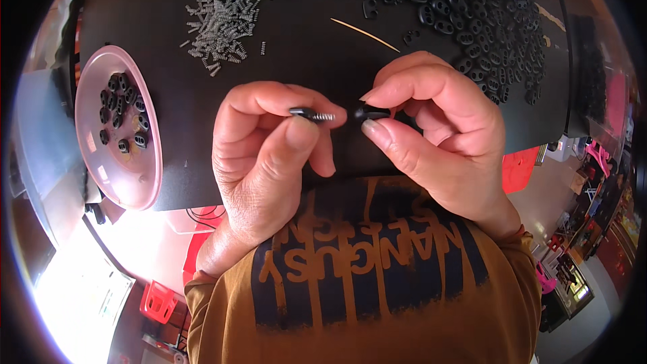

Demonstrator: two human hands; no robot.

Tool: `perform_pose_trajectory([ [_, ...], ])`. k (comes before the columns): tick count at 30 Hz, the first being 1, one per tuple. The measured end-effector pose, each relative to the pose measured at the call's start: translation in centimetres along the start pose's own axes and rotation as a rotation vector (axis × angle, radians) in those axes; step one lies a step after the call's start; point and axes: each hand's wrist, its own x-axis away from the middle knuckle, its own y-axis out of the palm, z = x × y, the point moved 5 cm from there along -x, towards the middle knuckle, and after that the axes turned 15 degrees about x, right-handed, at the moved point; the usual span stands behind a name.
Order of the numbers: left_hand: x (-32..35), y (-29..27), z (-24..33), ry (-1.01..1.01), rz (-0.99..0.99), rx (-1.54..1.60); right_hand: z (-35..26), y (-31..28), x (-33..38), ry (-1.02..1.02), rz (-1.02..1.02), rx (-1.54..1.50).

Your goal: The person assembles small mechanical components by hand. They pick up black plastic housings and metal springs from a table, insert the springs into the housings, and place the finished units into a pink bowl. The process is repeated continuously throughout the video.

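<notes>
My left hand (266, 145) pinches a black plastic cord-lock part (304, 114) between thumb and forefinger. A small metal coil spring (325, 117) sticks out of that part, pointing right. Facing it across a narrow gap, my right hand (438, 118) grips another black cord-lock part (372, 113) between thumb and fingertips. The two parts are apart, both held above the dark table. Fingers hide some of each part.
Loose springs (226, 10) lie heaped at the far side of the dark table (303, 54). Black cord-lock pieces (485, 20) spread over the far right. A wooden stick (364, 34) lies between. At left, a pink bowl (153, 155) holds several two-holed black cord locks (117, 120).
</notes>
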Motion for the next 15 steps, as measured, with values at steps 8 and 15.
perform_pose_trajectory([
  [8, -0.6, 0.4, 0.3, 0.048, -0.038, -0.023, 0.5, 0.7, 0.0, 0.322, 0.025, -0.375],
  [15, -1.0, 1.0, -0.1, -0.032, -0.046, 0.003, 1.0, 0.9, -0.2, 0.262, 0.047, -0.436],
])
